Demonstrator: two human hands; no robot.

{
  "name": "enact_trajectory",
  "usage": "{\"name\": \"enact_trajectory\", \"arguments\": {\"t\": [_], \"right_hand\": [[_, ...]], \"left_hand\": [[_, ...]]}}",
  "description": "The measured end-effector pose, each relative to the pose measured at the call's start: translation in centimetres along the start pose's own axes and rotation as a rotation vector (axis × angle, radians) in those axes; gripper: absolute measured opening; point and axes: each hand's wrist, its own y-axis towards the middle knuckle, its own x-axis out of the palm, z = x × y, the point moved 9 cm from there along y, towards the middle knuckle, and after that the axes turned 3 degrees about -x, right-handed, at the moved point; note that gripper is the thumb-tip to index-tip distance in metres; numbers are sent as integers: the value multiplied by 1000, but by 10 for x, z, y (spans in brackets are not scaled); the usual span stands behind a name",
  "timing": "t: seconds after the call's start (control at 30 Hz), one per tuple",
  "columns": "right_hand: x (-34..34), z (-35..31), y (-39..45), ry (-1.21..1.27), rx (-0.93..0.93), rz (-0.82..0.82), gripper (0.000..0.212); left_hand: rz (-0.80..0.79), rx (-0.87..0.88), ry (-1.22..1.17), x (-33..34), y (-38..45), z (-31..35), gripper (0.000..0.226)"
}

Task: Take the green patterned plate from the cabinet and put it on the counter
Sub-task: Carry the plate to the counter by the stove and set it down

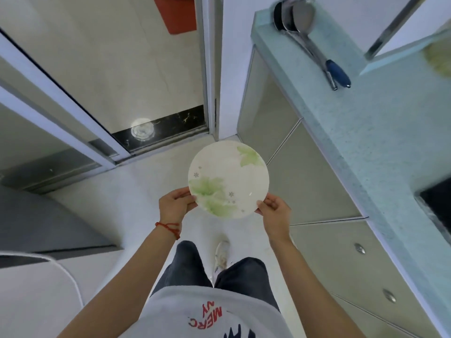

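Home kitchen: pale blue counter (380, 132), cabinet doors (314, 181), ladles (314, 45).

Grey shirt (207, 313) – red lettering; dark trousers (185, 264); red wrist string (168, 228); white shoe (221, 257).

The pale blue counter (380, 132) bears two metal utensils (314, 42), perhaps ladles, lying side by side.

Plate (228, 179) centre frame: glossy glazed ceramic, smooth. Counter (380, 123) right: speckled pale stone-look, matt. Ladles (310, 32) upper right: shiny metal, one blue plastic handle. Floor (146, 215): glossy tile.
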Motion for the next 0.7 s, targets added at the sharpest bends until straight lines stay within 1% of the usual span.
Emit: {"name": "enact_trajectory", "arguments": {"t": [0.17, 0.27, 0.43, 0.57, 0.7], "right_hand": [[-20, -10, 23, 42, 22, 130, 20], [-30, -12, 28, 60, 39, 220, 19], [-43, -14, 27, 112, 75, 407, 17], [-41, -18, 20, 205, 57, 548, 18], [-38, -22, 9, 245, 24, 674, 25]], "left_hand": [[-75, -17, 59, 46, 25, 19, 25], [-146, -28, 139, 73, 43, 27, 24], [-304, -66, 229, 120, 67, 43, 26], [-425, -58, 312, 154, 81, 65, 26], [-572, -33, 436, 185, 88, 78, 26]]}}
